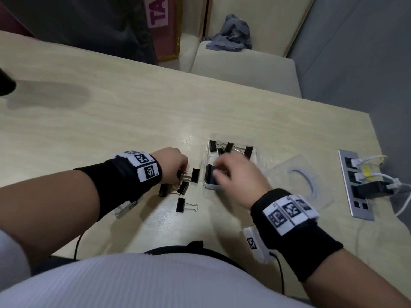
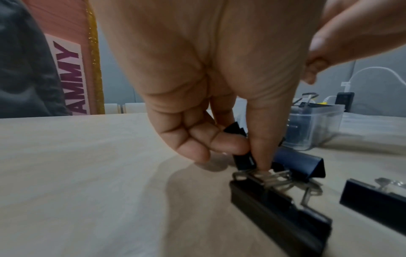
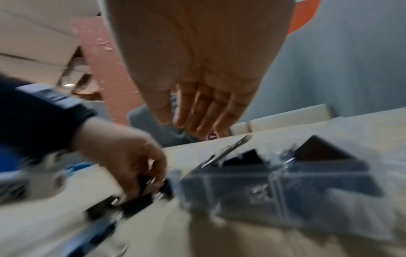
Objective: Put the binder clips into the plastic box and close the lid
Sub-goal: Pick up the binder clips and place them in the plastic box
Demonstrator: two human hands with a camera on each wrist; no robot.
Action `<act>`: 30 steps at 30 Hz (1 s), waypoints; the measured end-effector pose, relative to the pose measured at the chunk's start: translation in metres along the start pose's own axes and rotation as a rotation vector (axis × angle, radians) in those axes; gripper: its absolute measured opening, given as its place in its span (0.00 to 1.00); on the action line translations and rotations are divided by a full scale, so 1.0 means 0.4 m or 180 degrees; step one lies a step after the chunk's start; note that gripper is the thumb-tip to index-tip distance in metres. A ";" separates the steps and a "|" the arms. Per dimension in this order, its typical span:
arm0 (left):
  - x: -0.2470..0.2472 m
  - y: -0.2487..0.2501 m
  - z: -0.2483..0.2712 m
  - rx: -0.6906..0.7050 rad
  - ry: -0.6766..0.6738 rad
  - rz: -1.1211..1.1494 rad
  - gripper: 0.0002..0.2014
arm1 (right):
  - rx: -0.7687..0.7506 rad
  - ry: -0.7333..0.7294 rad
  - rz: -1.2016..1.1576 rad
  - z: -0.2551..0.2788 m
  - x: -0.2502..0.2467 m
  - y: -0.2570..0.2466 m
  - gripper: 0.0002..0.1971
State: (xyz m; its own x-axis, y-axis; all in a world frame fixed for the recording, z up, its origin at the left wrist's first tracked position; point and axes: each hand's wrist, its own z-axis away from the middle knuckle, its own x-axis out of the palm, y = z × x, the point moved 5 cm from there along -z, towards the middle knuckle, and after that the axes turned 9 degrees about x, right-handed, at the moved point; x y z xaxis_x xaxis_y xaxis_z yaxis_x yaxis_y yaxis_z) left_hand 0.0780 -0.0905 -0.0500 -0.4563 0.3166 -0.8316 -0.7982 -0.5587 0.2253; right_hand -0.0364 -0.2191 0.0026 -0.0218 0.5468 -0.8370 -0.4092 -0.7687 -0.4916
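A clear plastic box [image 1: 258, 162] stands open on the table with several black binder clips [image 1: 229, 147] inside. Its lid [image 1: 298, 181] lies flat to the right. My left hand [image 1: 181, 173] pinches a binder clip [image 1: 195, 175] just left of the box; the left wrist view shows thumb and fingers of my left hand [image 2: 250, 156] closed on a black clip [image 2: 242, 162]. Three more clips [image 1: 181, 204] lie loose near it. My right hand [image 1: 219, 170] hovers blurred over the box's near end. In the right wrist view my right hand [image 3: 193, 121] has straight fingers and holds nothing.
A power strip [image 1: 355, 185] with plugs and white cables is set in the table at the right. A beige chair [image 1: 242, 70] with a grey cloth [image 1: 231, 34] stands beyond the far edge. A dark object [image 1: 6, 83] sits at the far left.
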 end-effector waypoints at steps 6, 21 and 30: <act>-0.044 -0.004 0.004 0.0104 0.0064 0.0047 0.13 | -0.1367 -0.1198 0.1275 0.087 0.197 -0.067 0.23; -0.173 0.035 -0.032 0.0309 0.0923 0.1111 0.10 | -0.0996 -0.0560 0.0681 0.087 0.144 0.010 0.09; -0.178 0.070 -0.067 0.0227 0.1239 0.1324 0.17 | 0.0767 0.0991 -0.0943 -0.028 -0.076 0.112 0.14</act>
State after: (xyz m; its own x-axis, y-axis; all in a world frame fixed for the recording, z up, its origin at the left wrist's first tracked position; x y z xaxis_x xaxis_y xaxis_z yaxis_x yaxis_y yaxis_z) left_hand 0.0985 -0.1493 0.0021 -0.5699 -0.2320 -0.7882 -0.6132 -0.5185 0.5960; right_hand -0.0441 -0.2739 0.0032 0.3861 0.5770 -0.7197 -0.5567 -0.4764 -0.6806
